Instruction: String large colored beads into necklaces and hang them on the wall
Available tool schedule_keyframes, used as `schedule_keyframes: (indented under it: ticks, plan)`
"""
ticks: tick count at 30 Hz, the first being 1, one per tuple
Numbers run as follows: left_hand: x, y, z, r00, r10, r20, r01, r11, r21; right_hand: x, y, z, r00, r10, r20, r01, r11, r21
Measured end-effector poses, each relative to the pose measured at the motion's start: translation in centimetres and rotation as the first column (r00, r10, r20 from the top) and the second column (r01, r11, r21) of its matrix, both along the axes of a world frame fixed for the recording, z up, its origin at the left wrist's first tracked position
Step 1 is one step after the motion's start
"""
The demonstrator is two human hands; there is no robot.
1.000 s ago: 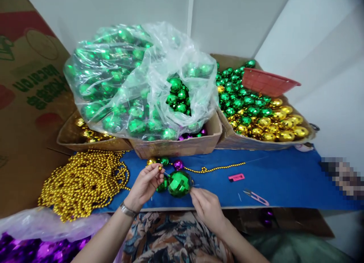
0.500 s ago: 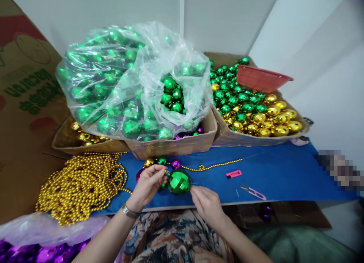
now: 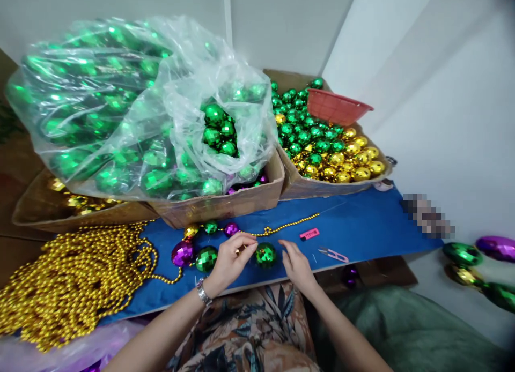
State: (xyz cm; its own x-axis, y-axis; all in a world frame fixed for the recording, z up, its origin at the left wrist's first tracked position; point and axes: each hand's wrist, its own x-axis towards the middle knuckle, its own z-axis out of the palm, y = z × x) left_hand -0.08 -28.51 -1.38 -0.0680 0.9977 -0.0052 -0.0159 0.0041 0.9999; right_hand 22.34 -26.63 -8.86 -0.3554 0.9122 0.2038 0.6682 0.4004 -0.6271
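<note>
My left hand point(image 3: 234, 257) is closed in a pinch just left of a shiny green faceted ball point(image 3: 266, 255). What its fingertips hold is too small to make out, and a speck of gold shows at the fingers. On the other side of the ball, my right hand point(image 3: 296, 263) has its thumb and forefinger apart, with a small gap to the ball. Left of my left hand lie a larger green ball point(image 3: 206, 259) and a purple ball point(image 3: 182, 253). Behind them sit a small gold ball point(image 3: 191, 231), a small green ball point(image 3: 211, 227) and a small purple ball point(image 3: 231, 229).
A gold bead strand point(image 3: 292, 223), a pink tag-like piece point(image 3: 309, 234) and pink thread snips point(image 3: 333, 254) lie on the blue cloth point(image 3: 362, 227). Gold bead strings point(image 3: 80, 275) heap at left. Behind stand a bag of green balls point(image 3: 120, 109) and a carton point(image 3: 333, 185) with a red basket point(image 3: 340, 106).
The view has swung right, bringing hanging balls in at the right edge. My right hand has come away from the green ball, its fingers parting. My left hand keeps its pinch.
</note>
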Motion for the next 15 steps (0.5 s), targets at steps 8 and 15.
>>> schedule_keyframes:
  ticks: [8,15]
  plan:
    - [-0.8,0.0,6.2,0.997,0.032,-0.077,-0.020,0.989,0.148,-4.0,-0.1,5.5,0.951,0.248,-0.184,-0.239,0.968,0.073]
    - [-7.7,-4.0,5.7,0.928,0.156,-0.339,-0.107,0.981,0.159,-4.0,0.3,4.8,0.908,0.358,-0.217,-0.331,0.931,0.152]
